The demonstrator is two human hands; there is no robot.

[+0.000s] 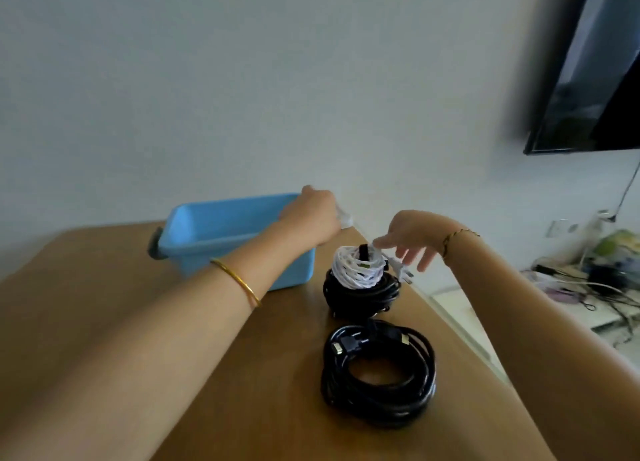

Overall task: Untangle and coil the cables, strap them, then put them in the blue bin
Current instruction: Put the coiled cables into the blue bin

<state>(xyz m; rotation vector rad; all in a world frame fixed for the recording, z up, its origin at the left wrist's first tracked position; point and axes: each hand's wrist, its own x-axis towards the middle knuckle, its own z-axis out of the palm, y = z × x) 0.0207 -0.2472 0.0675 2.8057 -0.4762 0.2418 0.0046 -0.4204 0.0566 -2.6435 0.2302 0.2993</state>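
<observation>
Although the white coil (358, 266), already strapped, sits on a black coil (362, 296) beside the blue bin (214, 206), nothing seems inside yet. The left hand (311, 214) grips a white cable end (344, 217); the right hand (405, 242), fingers apart, touches the white coil.

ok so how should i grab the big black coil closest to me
Probably from above: the black coil lies flat on the table with an open centre, so hook fingers through the hole and clamp the stacked loops on the near side, away from the plugs at its far edge.
</observation>
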